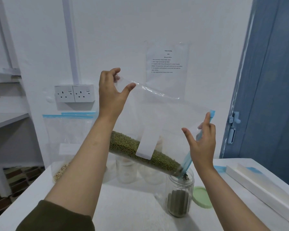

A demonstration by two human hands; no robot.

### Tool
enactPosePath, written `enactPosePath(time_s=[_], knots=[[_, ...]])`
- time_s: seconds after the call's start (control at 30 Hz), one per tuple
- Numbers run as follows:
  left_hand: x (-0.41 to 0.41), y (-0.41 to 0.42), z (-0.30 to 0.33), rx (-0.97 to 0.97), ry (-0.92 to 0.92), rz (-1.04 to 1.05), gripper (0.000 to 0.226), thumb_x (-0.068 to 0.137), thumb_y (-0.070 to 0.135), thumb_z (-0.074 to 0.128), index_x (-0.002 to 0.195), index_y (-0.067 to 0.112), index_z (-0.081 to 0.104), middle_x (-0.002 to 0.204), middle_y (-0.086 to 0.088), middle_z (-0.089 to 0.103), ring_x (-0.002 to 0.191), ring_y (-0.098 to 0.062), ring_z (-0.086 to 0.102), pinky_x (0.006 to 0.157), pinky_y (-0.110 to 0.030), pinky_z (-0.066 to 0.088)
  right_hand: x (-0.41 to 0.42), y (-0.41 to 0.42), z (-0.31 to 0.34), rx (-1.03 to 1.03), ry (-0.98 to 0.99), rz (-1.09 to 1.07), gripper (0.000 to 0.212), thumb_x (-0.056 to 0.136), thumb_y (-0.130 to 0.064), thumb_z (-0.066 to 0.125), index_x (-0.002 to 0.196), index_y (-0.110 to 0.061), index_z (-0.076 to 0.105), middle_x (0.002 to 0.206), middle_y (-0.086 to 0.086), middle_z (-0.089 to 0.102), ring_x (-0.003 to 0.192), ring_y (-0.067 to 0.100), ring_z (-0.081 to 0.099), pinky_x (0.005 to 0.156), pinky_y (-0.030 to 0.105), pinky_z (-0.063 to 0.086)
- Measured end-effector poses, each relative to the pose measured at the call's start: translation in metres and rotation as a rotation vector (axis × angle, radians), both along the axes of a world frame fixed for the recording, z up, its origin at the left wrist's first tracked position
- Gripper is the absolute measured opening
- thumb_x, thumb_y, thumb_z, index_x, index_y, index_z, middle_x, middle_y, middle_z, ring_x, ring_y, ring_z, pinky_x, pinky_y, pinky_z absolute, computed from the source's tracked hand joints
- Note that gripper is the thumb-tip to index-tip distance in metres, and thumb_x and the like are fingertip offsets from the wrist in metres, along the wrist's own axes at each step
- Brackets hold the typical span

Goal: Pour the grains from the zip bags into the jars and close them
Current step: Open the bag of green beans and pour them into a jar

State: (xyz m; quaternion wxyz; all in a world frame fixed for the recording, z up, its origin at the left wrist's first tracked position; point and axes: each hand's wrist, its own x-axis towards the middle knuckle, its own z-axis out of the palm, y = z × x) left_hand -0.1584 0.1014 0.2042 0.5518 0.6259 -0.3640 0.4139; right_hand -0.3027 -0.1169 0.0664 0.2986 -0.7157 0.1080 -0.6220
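A clear zip bag [163,114] of green mung beans [140,152] hangs tilted over an open clear jar [180,195]. My left hand [112,95] pinches the bag's raised bottom corner. My right hand [202,142] holds the blue zip edge, whose lower corner sits in the jar mouth. Beans stream into the jar, which is partly filled. The jar's green lid [202,197] lies on the table just right of it. Two more clear jars [126,170] stand behind, partly hidden by the bag.
Another zip bag [63,144] holding pale grains leans against the wall at the left. A white table [127,207] carries everything. A long white box [264,189] lies along its right side. A wall socket and a shelf are at the left, and a blue door is at the right.
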Motion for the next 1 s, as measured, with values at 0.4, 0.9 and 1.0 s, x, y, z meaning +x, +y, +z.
enactPosePath(time_s=[0.4,0.9,1.0], knots=[[0.0009,0.0003,-0.0009,-0.004,0.007,-0.009,0.058,0.082,0.033,0.078,0.129,0.008,0.054,0.11,0.001,0.045,0.1,-0.008,0.048,0.091,-0.007,0.036,0.0007,0.0002,-0.0003,0.011,-0.006,0.01,0.091,0.087,-0.038,0.069,0.158,-0.012,0.019,0.102,0.002,0.041,0.09,0.002,0.039,0.079,-0.001,0.033],[0.0014,0.0008,-0.001,0.002,0.004,-0.018,0.058,0.082,0.033,0.078,0.129,0.008,0.054,0.11,0.001,0.045,0.1,-0.009,0.048,0.089,-0.004,0.034,0.0011,-0.001,-0.0019,0.015,0.015,-0.003,0.092,0.088,-0.04,0.069,0.159,-0.018,0.015,0.102,0.001,0.041,0.088,0.0,0.039,0.079,0.001,0.034],[0.0005,0.0003,-0.0014,-0.003,0.007,-0.02,0.058,0.082,0.032,0.078,0.129,0.008,0.054,0.11,0.001,0.045,0.1,-0.008,0.048,0.09,-0.005,0.035,0.0003,-0.0014,-0.0023,0.011,0.018,-0.004,0.092,0.088,-0.04,0.069,0.159,-0.02,0.013,0.102,0.0,0.041,0.092,-0.009,0.041,0.078,0.0,0.034]])
